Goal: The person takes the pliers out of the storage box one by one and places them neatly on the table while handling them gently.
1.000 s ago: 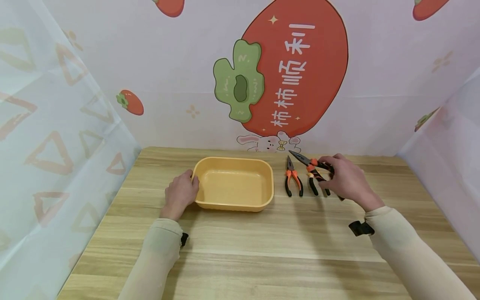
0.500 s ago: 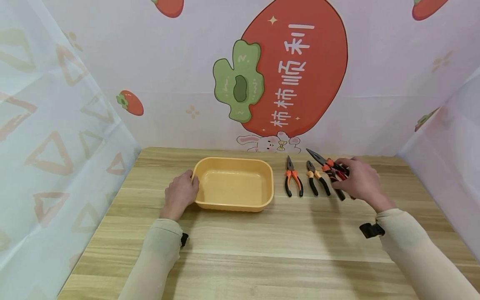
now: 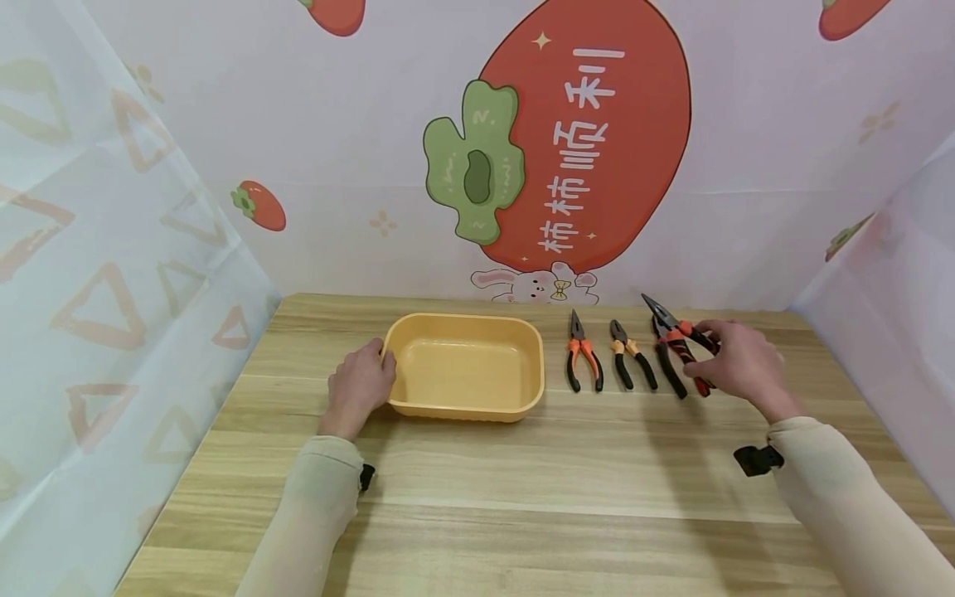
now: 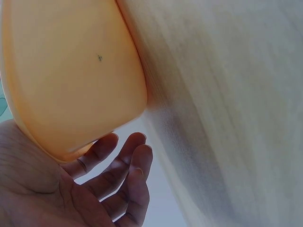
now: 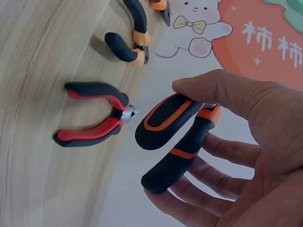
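Observation:
My left hand (image 3: pixel 361 383) holds the left rim of a yellow plastic basin (image 3: pixel 455 412), its thumb over the edge. In the left wrist view the fingers (image 4: pixel 139 165) curl beside the basin's outer wall. Between the thumb and fingers of my right hand (image 3: pixel 742 361) are long-nose pliers (image 3: pixel 658 313) with black and orange handles, jaws toward the back left. They are raised above the table and overlap red-and-black diagonal cutters (image 5: pixel 94 89) in the head view. The right wrist view shows both handles of the held pliers (image 5: pixel 168 120), slightly spread.
Orange-handled long-nose pliers (image 3: pixel 577 333) and combination pliers (image 3: pixel 619 333) with black and light-orange handles lie in a row right of the basin. A printed cloth wall (image 3: pixel 336 249) rises behind the wooden table (image 3: pixel 477 514), with side walls left and right.
My right hand has carried the long-nose pliers to the right, past the combination pliers to above the diagonal cutters. The left hand and basin have stayed put.

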